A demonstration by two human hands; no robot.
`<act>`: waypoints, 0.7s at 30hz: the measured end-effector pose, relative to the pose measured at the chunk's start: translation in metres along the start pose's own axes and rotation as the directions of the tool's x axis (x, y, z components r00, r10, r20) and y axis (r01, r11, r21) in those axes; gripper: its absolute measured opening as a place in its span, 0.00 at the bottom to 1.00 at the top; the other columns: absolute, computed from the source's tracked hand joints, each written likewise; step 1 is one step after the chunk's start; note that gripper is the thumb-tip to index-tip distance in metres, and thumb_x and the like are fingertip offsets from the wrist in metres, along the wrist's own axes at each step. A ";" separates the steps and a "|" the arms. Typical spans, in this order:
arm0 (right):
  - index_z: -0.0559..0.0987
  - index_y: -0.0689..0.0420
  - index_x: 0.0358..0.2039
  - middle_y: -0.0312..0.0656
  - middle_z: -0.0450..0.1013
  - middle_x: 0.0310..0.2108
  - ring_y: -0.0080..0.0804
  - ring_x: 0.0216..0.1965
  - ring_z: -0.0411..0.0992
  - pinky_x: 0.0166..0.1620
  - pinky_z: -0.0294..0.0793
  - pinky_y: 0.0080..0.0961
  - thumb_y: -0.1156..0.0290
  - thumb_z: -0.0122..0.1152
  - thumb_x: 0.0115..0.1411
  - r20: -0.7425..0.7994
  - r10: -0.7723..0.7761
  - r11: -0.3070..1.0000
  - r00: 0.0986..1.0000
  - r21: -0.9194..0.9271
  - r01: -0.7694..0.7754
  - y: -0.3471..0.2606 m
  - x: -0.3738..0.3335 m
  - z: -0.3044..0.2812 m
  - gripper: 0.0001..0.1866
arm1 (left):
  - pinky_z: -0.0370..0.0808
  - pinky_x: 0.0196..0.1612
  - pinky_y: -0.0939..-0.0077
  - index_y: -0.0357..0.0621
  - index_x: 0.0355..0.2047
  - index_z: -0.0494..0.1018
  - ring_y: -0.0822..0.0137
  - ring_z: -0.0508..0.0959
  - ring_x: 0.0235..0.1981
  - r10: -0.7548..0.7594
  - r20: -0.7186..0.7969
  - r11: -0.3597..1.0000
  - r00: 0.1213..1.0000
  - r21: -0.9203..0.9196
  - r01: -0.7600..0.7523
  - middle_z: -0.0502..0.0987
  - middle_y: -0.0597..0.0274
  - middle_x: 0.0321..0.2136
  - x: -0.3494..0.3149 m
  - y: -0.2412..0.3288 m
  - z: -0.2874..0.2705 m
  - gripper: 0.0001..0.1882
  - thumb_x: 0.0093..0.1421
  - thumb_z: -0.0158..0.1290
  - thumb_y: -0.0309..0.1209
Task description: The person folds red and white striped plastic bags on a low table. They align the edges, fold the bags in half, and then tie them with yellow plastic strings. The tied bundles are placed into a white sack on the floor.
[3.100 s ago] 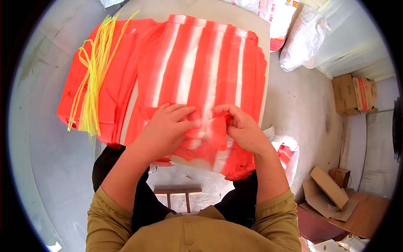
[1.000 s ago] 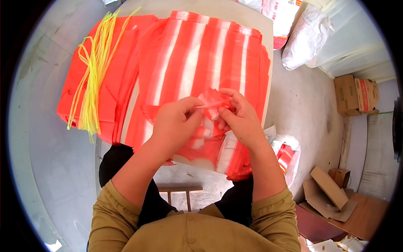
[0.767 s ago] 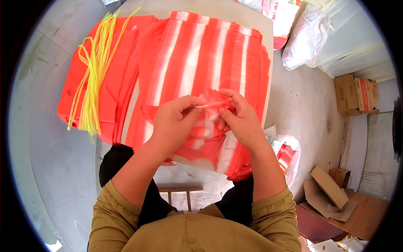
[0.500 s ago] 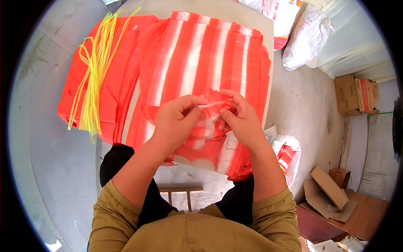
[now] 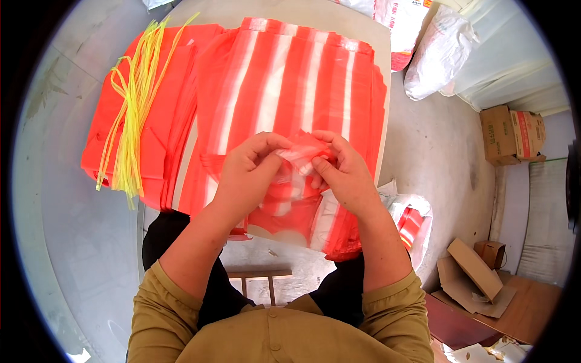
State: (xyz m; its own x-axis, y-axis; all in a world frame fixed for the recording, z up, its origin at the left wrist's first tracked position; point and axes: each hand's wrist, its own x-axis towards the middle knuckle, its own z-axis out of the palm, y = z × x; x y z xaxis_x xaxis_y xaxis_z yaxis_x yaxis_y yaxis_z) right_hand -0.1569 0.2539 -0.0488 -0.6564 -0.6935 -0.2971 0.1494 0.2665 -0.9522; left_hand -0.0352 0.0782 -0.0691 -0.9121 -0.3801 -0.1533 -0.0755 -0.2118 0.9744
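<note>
Fingers of the left hand (image 5: 247, 172) and right hand (image 5: 350, 181) pinch the crumpled edge of a striped plastic bag (image 5: 306, 150) atop the stack (image 5: 378, 100) on the counter (image 5: 209, 8); it looks light, limp, slippery, best held there.

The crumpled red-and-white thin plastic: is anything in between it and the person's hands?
Nothing visible is: the bare left hand and bare right hand both touch the crumpled red-and-white thin plastic directly. The long, thin yellow strips lie off to the left, out of the way.
</note>
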 end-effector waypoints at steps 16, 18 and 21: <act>0.72 0.57 0.66 0.51 0.75 0.59 0.35 0.52 0.78 0.45 0.81 0.27 0.75 0.62 0.68 -0.033 0.038 0.999 0.999 -0.026 -0.039 0.001 -0.001 0.002 0.26 | 0.75 0.42 0.82 0.38 0.62 0.70 0.80 0.75 0.37 -0.018 -0.016 0.996 1.000 0.085 0.019 0.79 0.67 0.40 0.007 0.005 0.001 0.22 0.67 0.56 0.21; 0.72 0.57 0.66 0.50 0.74 0.60 0.38 0.56 0.77 0.46 0.81 0.28 0.75 0.63 0.67 -0.046 0.011 1.000 0.999 -0.029 -0.012 0.004 -0.001 0.000 0.26 | 0.74 0.41 0.82 0.38 0.62 0.70 0.79 0.75 0.37 0.009 -0.020 0.969 1.000 0.248 -0.004 0.79 0.67 0.40 0.008 0.005 0.001 0.24 0.66 0.57 0.20; 0.72 0.56 0.66 0.48 0.74 0.61 0.40 0.59 0.75 0.48 0.81 0.28 0.75 0.63 0.67 -0.033 -0.038 0.999 0.999 -0.035 0.037 0.006 -0.004 -0.002 0.27 | 0.73 0.41 0.81 0.38 0.63 0.69 0.78 0.74 0.37 0.015 -0.014 0.966 1.000 0.258 -0.011 0.76 0.69 0.38 0.006 0.005 0.005 0.25 0.65 0.59 0.22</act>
State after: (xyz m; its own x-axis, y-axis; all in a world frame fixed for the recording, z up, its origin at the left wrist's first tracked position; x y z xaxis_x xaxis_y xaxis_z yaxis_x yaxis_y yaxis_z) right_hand -0.1553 0.2595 -0.0535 -0.6853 -0.6810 -0.2579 0.0987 0.2641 -0.9594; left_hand -0.0425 0.0791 -0.0640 -0.9073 -0.3962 -0.1409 -0.1670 0.0319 0.9854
